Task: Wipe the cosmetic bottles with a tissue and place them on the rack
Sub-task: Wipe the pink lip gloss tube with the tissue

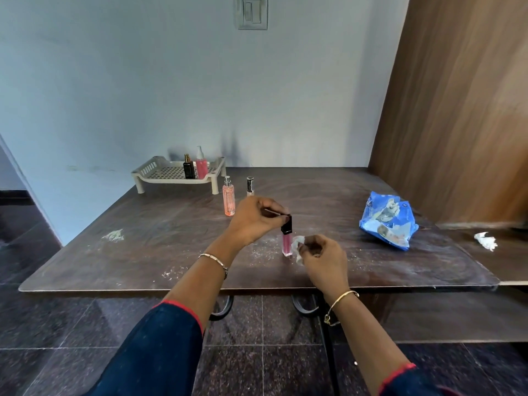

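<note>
Pink gloss tube [287, 244], tissue [298, 240], blue packet [388, 224]: lettering unreadable.

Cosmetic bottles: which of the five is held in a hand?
The pink tube with the black cap: the left hand pinches its cap, the right hand holds a tissue beside it. The other four stand untouched.

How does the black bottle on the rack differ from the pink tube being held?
The black bottle stands on the rack, untouched; the pink tube stands on the table, its cap pinched by the left hand while the right hand presses a tissue to it. The black bottle is squat and dark; the pink tube slim and translucent. Both stand upright.
</note>
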`<state>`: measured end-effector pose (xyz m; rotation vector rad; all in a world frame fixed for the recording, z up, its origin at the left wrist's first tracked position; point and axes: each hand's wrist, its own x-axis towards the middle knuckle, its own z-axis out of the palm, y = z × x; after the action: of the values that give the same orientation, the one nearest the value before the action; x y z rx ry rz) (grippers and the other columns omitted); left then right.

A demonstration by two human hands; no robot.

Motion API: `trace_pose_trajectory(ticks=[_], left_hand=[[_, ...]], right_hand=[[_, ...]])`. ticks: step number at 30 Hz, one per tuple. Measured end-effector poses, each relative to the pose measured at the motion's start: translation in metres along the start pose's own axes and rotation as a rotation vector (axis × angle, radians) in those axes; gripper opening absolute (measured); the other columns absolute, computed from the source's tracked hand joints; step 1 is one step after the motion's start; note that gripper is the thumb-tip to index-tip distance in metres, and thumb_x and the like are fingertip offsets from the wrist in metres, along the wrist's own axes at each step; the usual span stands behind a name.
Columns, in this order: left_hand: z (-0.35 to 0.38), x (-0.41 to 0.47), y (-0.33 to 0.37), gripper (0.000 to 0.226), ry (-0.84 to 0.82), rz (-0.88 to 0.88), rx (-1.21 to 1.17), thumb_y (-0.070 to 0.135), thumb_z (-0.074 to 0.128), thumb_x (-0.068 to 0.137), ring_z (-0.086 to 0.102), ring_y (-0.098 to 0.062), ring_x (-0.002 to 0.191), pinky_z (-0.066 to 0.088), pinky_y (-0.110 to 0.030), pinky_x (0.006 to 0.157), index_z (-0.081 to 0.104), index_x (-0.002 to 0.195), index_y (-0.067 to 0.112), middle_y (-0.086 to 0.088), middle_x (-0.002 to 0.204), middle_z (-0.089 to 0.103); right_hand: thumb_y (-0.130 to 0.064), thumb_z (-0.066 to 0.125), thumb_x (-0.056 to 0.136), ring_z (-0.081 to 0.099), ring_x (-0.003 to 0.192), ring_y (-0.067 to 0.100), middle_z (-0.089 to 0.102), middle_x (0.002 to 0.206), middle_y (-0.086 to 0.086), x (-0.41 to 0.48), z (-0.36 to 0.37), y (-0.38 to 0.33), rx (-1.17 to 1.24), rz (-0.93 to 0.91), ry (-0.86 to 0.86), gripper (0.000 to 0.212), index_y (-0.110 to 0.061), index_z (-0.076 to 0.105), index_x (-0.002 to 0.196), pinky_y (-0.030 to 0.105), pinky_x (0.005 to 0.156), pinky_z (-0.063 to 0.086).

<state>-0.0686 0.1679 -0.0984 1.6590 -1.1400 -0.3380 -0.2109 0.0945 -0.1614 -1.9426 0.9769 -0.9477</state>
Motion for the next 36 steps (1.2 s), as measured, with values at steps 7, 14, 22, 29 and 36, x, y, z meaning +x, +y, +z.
trace_pose_trajectory(ticks=[7, 14, 22, 29, 36], left_hand=[[0.002, -0.01, -0.004, 0.016, -0.02, 0.029, -0.1, 0.003, 0.075, 0.075, 0.072, -0.018, 0.088, 0.057, -0.034, 0.086, 0.074, 0.091, 0.006, -0.006, 0.093, 0.075], [0.014, -0.016, -0.009, 0.014, 0.005, 0.033, -0.207, 0.006, 0.074, 0.078, 0.07, -0.014, 0.093, 0.054, -0.027, 0.089, 0.074, 0.091, -0.001, -0.008, 0.096, 0.074], [0.021, -0.015, -0.012, 0.007, 0.03, 0.062, -0.234, 0.002, 0.073, 0.077, 0.07, -0.014, 0.089, 0.054, -0.021, 0.083, 0.072, 0.081, -0.004, -0.006, 0.087, 0.073], [0.022, -0.017, -0.014, 0.002, 0.043, 0.084, -0.242, 0.005, 0.075, 0.077, 0.071, -0.017, 0.087, 0.055, -0.024, 0.081, 0.074, 0.078, 0.005, -0.006, 0.086, 0.074], [0.021, -0.016, -0.011, 0.007, 0.033, 0.077, -0.217, 0.006, 0.074, 0.077, 0.07, -0.01, 0.084, 0.053, -0.017, 0.077, 0.073, 0.079, 0.0, -0.005, 0.085, 0.073]], right_hand=[[0.001, 0.067, 0.08, 0.065, 0.076, 0.011, 0.067, 0.086, -0.001, 0.003, 0.004, -0.005, 0.302, -0.085, 0.167, 0.029, -0.027, 0.063, 0.084, 0.026, 0.074, 0.056], [0.004, 0.066, 0.079, 0.061, 0.08, 0.013, 0.063, 0.091, 0.003, -0.005, 0.009, 0.004, 0.014, -0.595, 0.234, 0.017, -0.006, 0.069, 0.092, 0.027, 0.069, 0.054], [-0.01, 0.056, 0.086, 0.061, 0.071, 0.021, 0.064, 0.092, 0.007, -0.015, 0.005, 0.024, -0.354, -0.757, 0.152, 0.02, -0.003, 0.069, 0.1, 0.033, 0.056, 0.053], [0.0, 0.069, 0.079, 0.063, 0.072, 0.025, 0.065, 0.095, 0.01, -0.018, 0.004, 0.019, -0.376, -0.755, 0.187, 0.024, -0.002, 0.068, 0.102, 0.032, 0.055, 0.052], [-0.006, 0.06, 0.083, 0.062, 0.071, 0.024, 0.064, 0.095, 0.007, -0.018, 0.0, 0.012, -0.449, -0.785, 0.153, 0.019, -0.005, 0.068, 0.1, 0.035, 0.051, 0.053]])
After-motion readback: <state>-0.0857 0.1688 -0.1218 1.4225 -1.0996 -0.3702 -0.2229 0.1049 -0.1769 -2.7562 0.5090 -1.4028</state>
